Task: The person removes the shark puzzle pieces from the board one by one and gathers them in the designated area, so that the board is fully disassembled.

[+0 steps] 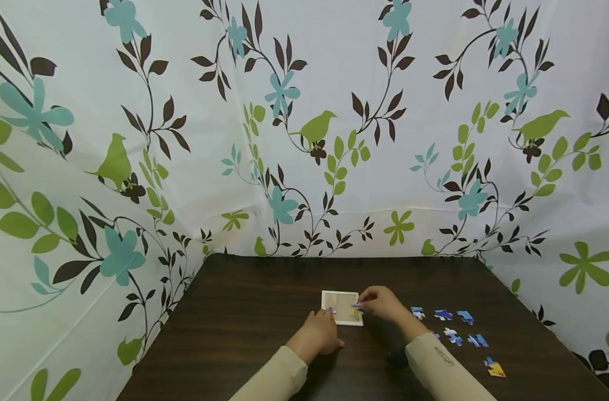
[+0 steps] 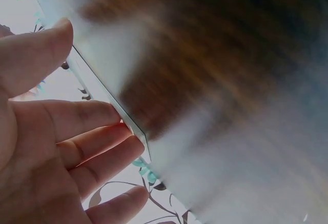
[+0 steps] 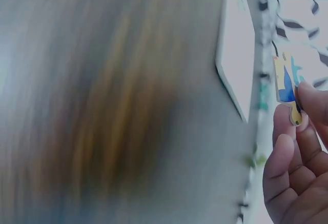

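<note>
A small square puzzle tray with a pale rim lies on the dark table. My left hand is at its near left corner; in the left wrist view the fingertips meet the tray's edge and the thumb stands apart. By these fingers a small blue-purple puzzle piece shows inside the tray, partly hidden. Over the tray's right side, my right hand pinches a yellow and blue jigsaw piece between thumb and fingers. The right wrist view has that piece tilted up, beside the white tray edge.
Several loose jigsaw pieces lie spread on the table right of the tray, some partly behind the right forearm. One yellow and blue piece sits nearer the front. A patterned curtain hangs behind the table.
</note>
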Tool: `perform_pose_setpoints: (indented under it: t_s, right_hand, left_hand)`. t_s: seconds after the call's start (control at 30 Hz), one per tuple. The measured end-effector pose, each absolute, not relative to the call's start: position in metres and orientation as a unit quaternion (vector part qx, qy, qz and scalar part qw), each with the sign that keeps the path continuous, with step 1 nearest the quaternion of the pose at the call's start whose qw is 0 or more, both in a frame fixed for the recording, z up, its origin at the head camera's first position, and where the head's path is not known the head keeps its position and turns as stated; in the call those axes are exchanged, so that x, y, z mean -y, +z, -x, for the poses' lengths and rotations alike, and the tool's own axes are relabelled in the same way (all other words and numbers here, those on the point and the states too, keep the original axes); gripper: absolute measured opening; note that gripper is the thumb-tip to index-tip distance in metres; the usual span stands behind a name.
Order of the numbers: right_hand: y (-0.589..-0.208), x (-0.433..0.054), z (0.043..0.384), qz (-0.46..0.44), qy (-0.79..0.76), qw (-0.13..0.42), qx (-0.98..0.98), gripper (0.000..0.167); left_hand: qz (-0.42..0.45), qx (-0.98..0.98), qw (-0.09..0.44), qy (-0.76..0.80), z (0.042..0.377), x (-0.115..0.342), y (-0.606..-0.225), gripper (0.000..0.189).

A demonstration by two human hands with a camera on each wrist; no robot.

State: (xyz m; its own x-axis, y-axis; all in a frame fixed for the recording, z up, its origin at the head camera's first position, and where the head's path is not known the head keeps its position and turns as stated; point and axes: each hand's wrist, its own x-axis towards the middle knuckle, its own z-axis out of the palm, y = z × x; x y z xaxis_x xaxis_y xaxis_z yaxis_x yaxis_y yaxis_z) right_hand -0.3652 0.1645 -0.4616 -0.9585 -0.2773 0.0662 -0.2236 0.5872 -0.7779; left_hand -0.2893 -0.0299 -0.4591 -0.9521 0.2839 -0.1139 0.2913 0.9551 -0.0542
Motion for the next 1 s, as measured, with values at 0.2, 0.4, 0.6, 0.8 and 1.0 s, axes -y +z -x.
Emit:
perform_pose_setpoints:
  t_s: [0.2,0.4,0.6,0.8,1.0]
  right_hand:
    - [-0.443,-0.223,0.358,0.124,-0.428,0.035,-0.895,0.008]
    - [-0.430,-0.294,0.341,0.089,-0.421,0.062,-0.900,0.018]
    - [-0.428,-0.345,0.320,0.050,-0.410,0.081,-0.907,0.021]
    - [-0.435,-0.375,0.304,0.054,-0.407,0.110,-0.905,0.027]
    - [-0.447,-0.390,0.294,0.092,-0.417,0.143,-0.893,0.027]
  left_hand:
    - [-0.147,-0.987,0.055,-0.045,0.289,0.030,-0.460,0.071]
    - [-0.144,-0.987,0.053,-0.041,0.290,0.030,-0.461,0.072]
    - [-0.145,-0.987,0.055,-0.038,0.289,0.030,-0.459,0.075]
    - [-0.144,-0.987,0.054,-0.033,0.290,0.030,-0.461,0.074]
    - [-0.144,-0.988,0.057,-0.030,0.290,0.028,-0.462,0.073]
